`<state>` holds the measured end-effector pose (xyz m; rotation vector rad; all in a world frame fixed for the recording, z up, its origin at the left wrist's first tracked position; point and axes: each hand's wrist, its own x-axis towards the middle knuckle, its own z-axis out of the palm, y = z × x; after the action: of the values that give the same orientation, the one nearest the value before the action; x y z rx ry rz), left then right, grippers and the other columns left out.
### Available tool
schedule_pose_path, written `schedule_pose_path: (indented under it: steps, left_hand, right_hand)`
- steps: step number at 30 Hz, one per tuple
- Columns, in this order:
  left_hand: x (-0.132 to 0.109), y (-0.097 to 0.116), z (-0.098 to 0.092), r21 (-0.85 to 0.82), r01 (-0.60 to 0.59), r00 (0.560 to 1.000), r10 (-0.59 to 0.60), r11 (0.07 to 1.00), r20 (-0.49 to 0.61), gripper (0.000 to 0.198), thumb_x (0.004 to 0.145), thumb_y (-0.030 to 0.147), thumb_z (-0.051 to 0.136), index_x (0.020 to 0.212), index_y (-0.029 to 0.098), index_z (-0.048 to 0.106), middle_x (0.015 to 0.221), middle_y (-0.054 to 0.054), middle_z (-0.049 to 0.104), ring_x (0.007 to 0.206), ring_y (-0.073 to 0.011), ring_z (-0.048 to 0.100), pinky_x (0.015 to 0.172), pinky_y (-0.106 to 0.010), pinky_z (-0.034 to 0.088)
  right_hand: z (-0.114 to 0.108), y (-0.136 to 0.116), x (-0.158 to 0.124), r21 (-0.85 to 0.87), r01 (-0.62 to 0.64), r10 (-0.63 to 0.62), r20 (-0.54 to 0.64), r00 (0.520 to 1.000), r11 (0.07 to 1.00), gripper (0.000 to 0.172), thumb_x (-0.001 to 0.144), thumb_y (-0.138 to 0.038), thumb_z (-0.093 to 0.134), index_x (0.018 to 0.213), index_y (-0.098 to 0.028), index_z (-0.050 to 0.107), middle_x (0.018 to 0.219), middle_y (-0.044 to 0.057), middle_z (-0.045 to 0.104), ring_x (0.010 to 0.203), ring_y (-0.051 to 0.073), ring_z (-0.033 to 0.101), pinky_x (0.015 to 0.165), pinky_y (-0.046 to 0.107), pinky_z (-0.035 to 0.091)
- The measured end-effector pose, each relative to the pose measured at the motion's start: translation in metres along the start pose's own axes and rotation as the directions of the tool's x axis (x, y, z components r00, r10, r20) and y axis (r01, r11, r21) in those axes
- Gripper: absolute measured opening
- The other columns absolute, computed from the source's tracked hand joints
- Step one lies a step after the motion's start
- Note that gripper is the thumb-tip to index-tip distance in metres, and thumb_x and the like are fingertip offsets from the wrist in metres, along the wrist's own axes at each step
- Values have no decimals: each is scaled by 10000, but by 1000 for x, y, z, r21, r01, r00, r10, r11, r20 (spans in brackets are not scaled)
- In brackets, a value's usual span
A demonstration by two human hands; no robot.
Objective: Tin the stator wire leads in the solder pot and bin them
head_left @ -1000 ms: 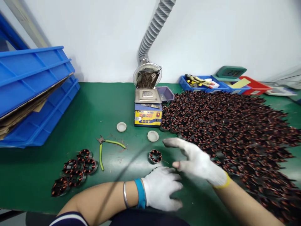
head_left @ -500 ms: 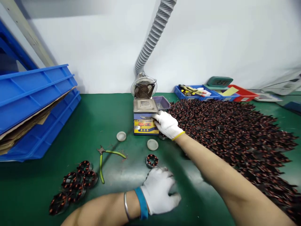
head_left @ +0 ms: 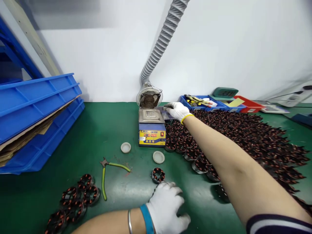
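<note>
Hands were well apart, both gloved. The right hand [head_left: 177, 111] was stretched out over the small grey tray [head_left: 167, 117] beside the solder pot [head_left: 151, 130], fingers bent together on it; grip or mere touch, couldn't tell. The left hand [head_left: 167, 208] rested on the green mat [head_left: 102, 130], fingers loosely curled and slightly apart, just short of a lone stator [head_left: 158, 175]. The stator heap [head_left: 243, 136] lay to the right.

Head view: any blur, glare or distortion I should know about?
Head view: even light, no strong glare; soft shadow under the stacked blue plastic crates; the wide lens bows the green table mat; the white-gloved left hand looks slightly smeared, the white-gloved right hand by the yellow-fronted metal box is sharp.
</note>
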<state>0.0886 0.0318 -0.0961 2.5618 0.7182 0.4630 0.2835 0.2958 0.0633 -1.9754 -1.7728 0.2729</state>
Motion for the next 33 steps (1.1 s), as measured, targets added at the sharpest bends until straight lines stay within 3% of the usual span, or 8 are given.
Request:
schedule_pose_path:
  steps: [7, 13, 18, 24, 28, 33]
  left_hand:
    - [0, -1, 2, 4, -10, 999, 10, 1000, -49, 319, 810, 462, 709, 945, 173, 713, 1096, -109, 712, 1124, -308, 626, 992, -432, 519]
    - [-1, 0, 1, -11, 4, 999, -5, 1000, -40, 325, 821, 468, 699, 962, 175, 704, 1113, -106, 709, 1121, -299, 625, 988, -432, 521]
    - [-2, -2, 3, -20, -8, 999, 7, 1000, -41, 334, 819, 465, 705, 967, 166, 718, 1133, -115, 710, 1154, -316, 621, 993, -444, 517]
    - [-1, -3, 1, -17, 2, 1000, -3, 1000, -6, 375, 823, 489, 706, 1019, 170, 726, 1166, -110, 712, 1204, -328, 607, 1025, -464, 502]
    - [-1, -1, -1, -20, 8, 1000, -7, 1000, 14, 365, 822, 477, 710, 1013, 166, 722, 1162, -109, 714, 1176, -315, 617, 1000, -441, 513]
    - [-1, -1, 0, -15, 0, 1000, 0, 1000, 4, 360, 832, 479, 691, 1012, 168, 724, 1169, -114, 707, 1178, -318, 611, 1014, -452, 505]
  right_hand:
    - [15, 3, 1, 23, -20, 19, 45, 999, 1000, 359, 828, -359, 669, 1147, -236, 780, 1090, 27, 780, 1029, 203, 709, 976, 285, 528]
    - [12, 17, -9, 70, -23, 20, 37, 999, 997, 372, 852, -379, 650, 1169, -226, 770, 1054, 27, 788, 980, 190, 722, 973, 284, 534]
    - [19, 9, 0, 96, -59, 60, 1, 998, 994, 395, 862, -381, 637, 1202, -220, 758, 1077, 40, 783, 1020, 216, 719, 997, 333, 535]
    - [36, 2, 9, 136, -25, 21, 34, 999, 990, 376, 829, -297, 649, 1177, -225, 772, 1079, 28, 784, 1005, 193, 725, 996, 302, 539]
    - [35, 12, 3, 153, -17, 12, 35, 999, 988, 339, 815, -297, 667, 1118, -214, 793, 1031, 32, 792, 964, 187, 732, 979, 288, 546]
    - [33, 20, 5, 180, -23, 25, -10, 1000, 983, 405, 851, -374, 633, 1208, -230, 759, 1083, 20, 787, 1019, 199, 722, 975, 304, 548]
